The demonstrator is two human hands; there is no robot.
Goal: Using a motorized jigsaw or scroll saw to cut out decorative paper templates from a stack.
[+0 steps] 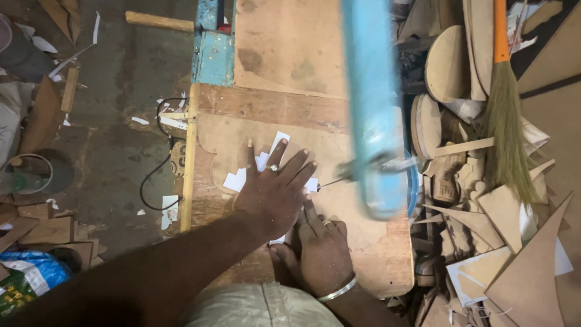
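Here, left hand [272, 194] spread flat, pressing white paper template [239, 180] onto curved brown board [242, 139] on bench [387, 254]; right hand [321, 248] beside it, fingers extended, pinching nothing; blue saw arm [372, 103] just right.

A worn wooden bench [387, 254] carries a thin curved board [242, 130] near its left edge; white paper pieces [236, 180] lie on the board.

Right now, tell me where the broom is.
In the head view the broom is at the far right, orange handle up, its bristles lying on the pile of wood offcuts, right of the blue saw arm.
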